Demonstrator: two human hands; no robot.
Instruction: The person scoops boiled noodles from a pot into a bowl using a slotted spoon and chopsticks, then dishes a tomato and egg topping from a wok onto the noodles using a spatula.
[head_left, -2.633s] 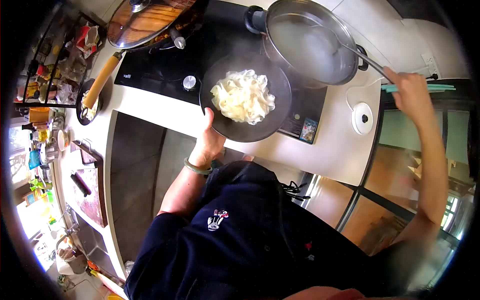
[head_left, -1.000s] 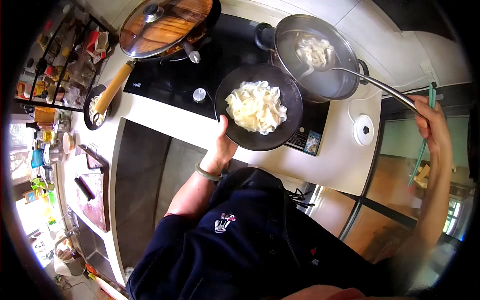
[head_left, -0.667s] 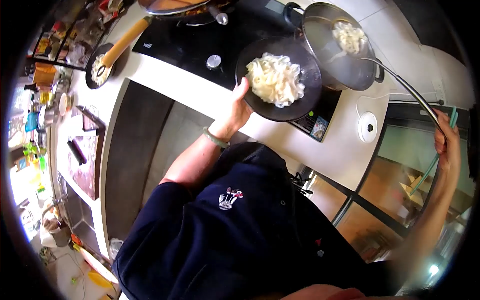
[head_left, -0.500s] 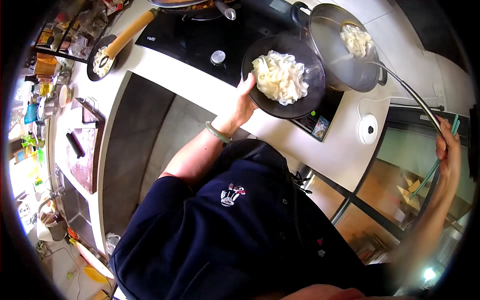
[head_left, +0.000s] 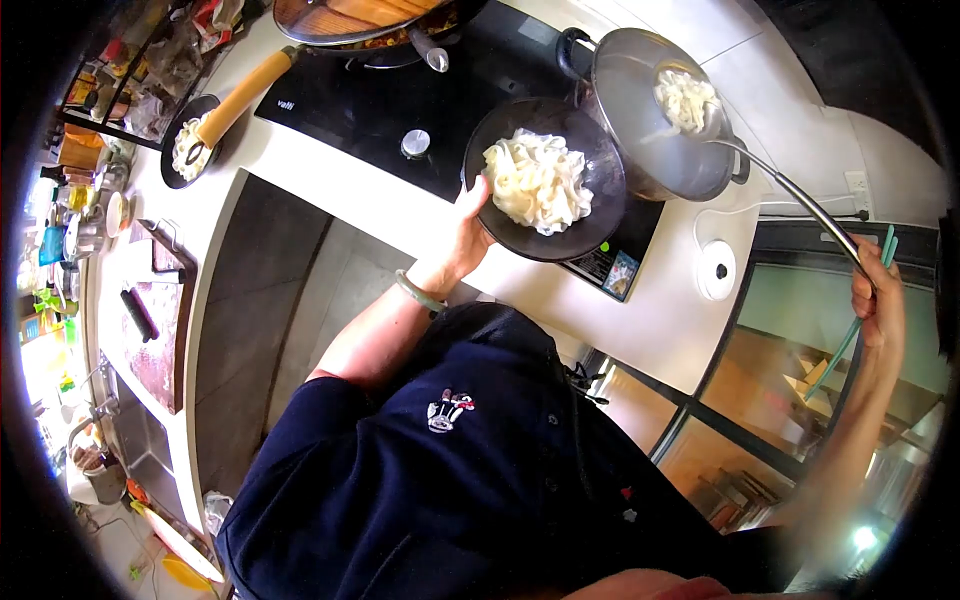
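- While your left hand (head_left: 462, 232) has the bowl (head_left: 605, 185) of noodles (head_left: 540, 182) mid-frame, thumb on rim, other fingers are mostly hidden
- your right hand (head_left: 878, 295), frame right, is curled round ladle (head_left: 800, 198) and chopsticks (head_left: 838, 352), ladle reaching upper-right pot (head_left: 640, 125)

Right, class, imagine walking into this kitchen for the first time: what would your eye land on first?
Probably the pale noodles heaped in the dark bowl, which the left hand holds near the middle of the view. Next, the big pot to the right, with a smaller clump of noodles inside. At far right, the right hand grips a long metal handle and green chopsticks.
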